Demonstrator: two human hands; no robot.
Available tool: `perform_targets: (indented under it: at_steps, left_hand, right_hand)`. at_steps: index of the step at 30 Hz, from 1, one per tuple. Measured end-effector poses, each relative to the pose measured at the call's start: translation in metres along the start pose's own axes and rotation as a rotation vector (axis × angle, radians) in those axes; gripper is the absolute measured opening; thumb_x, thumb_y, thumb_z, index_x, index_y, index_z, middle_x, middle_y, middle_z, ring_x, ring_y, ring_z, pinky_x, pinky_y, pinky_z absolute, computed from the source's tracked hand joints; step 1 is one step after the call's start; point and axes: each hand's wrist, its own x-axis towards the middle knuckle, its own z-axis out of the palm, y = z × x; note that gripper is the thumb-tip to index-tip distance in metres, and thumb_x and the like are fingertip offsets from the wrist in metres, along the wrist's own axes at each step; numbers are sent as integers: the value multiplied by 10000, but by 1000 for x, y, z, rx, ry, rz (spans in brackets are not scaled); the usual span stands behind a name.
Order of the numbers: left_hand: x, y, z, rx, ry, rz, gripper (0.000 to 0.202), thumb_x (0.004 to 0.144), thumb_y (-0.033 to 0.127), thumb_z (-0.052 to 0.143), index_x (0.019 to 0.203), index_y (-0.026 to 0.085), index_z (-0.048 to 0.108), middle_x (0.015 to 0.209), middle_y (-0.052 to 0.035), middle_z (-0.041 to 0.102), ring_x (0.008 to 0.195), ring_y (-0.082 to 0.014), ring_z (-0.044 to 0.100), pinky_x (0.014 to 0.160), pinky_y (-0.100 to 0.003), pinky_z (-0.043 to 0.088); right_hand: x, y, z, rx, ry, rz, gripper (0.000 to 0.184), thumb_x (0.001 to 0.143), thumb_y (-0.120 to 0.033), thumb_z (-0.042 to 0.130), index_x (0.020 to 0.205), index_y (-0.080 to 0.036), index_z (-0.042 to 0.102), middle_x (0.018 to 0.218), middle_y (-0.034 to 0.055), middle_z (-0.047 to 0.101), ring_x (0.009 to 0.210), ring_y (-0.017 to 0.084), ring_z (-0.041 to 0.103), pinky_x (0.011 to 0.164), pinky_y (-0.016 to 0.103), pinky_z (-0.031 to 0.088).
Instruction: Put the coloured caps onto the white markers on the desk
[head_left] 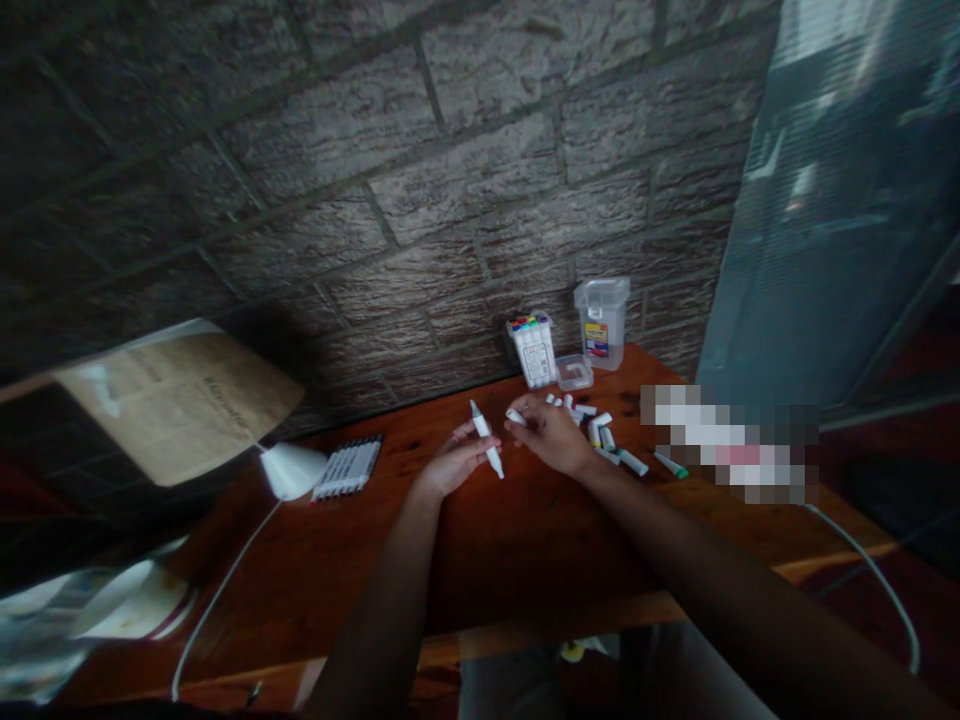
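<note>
My left hand is closed around a white marker that points up and away over the wooden table. Just to its right, my right hand pinches a small white marker cap between its fingertips. Several loose white markers lie scattered behind and to the right of my right hand. A green-tipped marker lies further right.
A clear box of coloured markers, a small lid and an empty clear container stand against the brick wall. A row of markers lies at the left beside a white lamp head. A cable runs down the right edge.
</note>
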Motion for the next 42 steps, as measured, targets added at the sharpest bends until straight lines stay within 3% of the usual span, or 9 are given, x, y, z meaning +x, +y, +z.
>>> perform_targets:
  at_steps: [4, 9, 17, 26, 35, 42]
  left_hand:
    - [0, 1, 1, -20, 9, -11, 348, 579, 148, 897, 819, 132, 645, 762, -27, 710, 709, -130, 670, 726, -249, 516]
    - [3, 2, 3, -35, 41, -6, 275, 680, 206, 859, 859, 118, 671, 750, -36, 715, 672, -120, 667, 688, -230, 518]
    - [7, 2, 2, -29, 123, -21, 229, 780, 288, 794, 903, 119, 702, 759, -42, 726, 613, -109, 653, 633, -214, 507]
    - [8, 3, 4, -37, 153, -37, 240, 787, 316, 788, 898, 125, 693, 769, -43, 723, 611, -104, 652, 617, -210, 498]
    - [8, 3, 5, -41, 169, -43, 221, 794, 315, 778, 870, 125, 695, 764, -41, 724, 610, -99, 633, 632, -213, 495]
    - [8, 3, 4, -27, 167, -36, 249, 782, 335, 789, 886, 130, 695, 764, -38, 719, 606, -92, 621, 605, -205, 479]
  right_hand:
    - [-3, -6, 0, -27, -49, 47, 150, 882, -307, 606, 973, -197, 562, 722, -17, 679, 518, 117, 630, 528, 225, 441]
    - [-6, -12, -1, -60, -79, 41, 166, 894, -335, 598, 967, -185, 595, 750, -5, 693, 519, 114, 639, 511, 214, 435]
    - [-1, -4, -3, -226, -142, -50, 102, 857, -200, 632, 911, -186, 717, 877, 26, 744, 794, 149, 671, 748, 256, 471]
    - [-2, 6, 3, -249, -192, 39, 226, 746, -87, 679, 952, -178, 698, 862, 20, 742, 763, 142, 667, 723, 250, 494]
    - [-2, 4, 2, -122, -151, 99, 218, 752, -45, 622, 922, -178, 655, 875, 19, 735, 821, 154, 683, 790, 280, 527]
    - [-1, 9, 5, 179, -168, 206, 154, 765, -135, 641, 912, -179, 630, 819, 0, 671, 675, 112, 622, 538, 206, 530]
